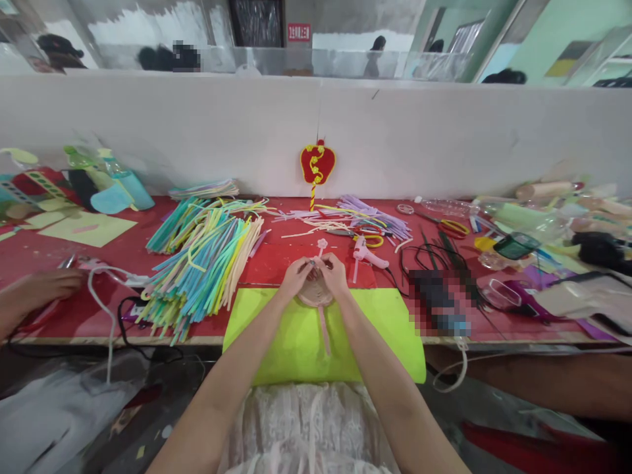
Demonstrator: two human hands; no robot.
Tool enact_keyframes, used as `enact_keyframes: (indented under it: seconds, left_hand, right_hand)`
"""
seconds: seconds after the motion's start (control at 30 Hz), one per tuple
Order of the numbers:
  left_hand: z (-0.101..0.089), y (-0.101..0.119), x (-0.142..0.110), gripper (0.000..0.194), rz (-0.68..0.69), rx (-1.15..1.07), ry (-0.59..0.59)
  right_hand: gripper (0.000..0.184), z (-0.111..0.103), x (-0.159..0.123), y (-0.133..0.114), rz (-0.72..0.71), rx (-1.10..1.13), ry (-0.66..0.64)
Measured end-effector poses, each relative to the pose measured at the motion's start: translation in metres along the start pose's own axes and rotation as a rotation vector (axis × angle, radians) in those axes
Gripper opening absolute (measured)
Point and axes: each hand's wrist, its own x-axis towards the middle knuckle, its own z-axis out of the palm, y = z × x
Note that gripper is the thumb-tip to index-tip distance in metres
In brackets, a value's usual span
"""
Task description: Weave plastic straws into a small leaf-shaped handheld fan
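White lacy clothing (pixel 311 421) was seen foremost; pinkish disc (pixel 313 296), partly over yellow-green sheet (pixel 385 342), was pinched at its upper edge by left hand (pixel 297 275) and right hand (pixel 334 273).

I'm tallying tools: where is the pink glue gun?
In the head view, the pink glue gun sits just right of the right hand, beside yellow-handled scissors.

Craft piece (pixel 315 295) over mat (pixel 390 342), pipe-cleaner heap (pixel 205 260) at left, glue gun (pixel 366 253) behind mat, scissors (pixel 353 235) behind gun
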Motion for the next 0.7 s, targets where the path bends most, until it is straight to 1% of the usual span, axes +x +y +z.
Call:
enact_keyframes:
  seconds: [0.1,0.3,0.5,0.7]
  left_hand:
    - [0.0003,-0.0020,0.0015,0.023,-0.010,0.002,0.022]
    - [0.0008,-0.0005,0.0031,0.020,0.018,-0.003,0.115]
    - [0.0000,0.0016,0.0018,0.017,-0.006,0.031,0.077]
    - [-0.0006,-0.0039,0.0033,0.016,-0.006,0.007,0.051]
  right_hand:
    - [0.028,-0.0004,0.0000,-0.0025,-0.004,-0.023,-0.005]
    - [0.027,-0.0016,-0.0004,-0.0039,-0.011,-0.042,-0.023]
    - [0.023,-0.0023,-0.0008,-0.0057,-0.037,-0.035,-0.042]
    - [0.023,-0.0013,-0.0008,-0.0040,-0.033,-0.066,-0.058]
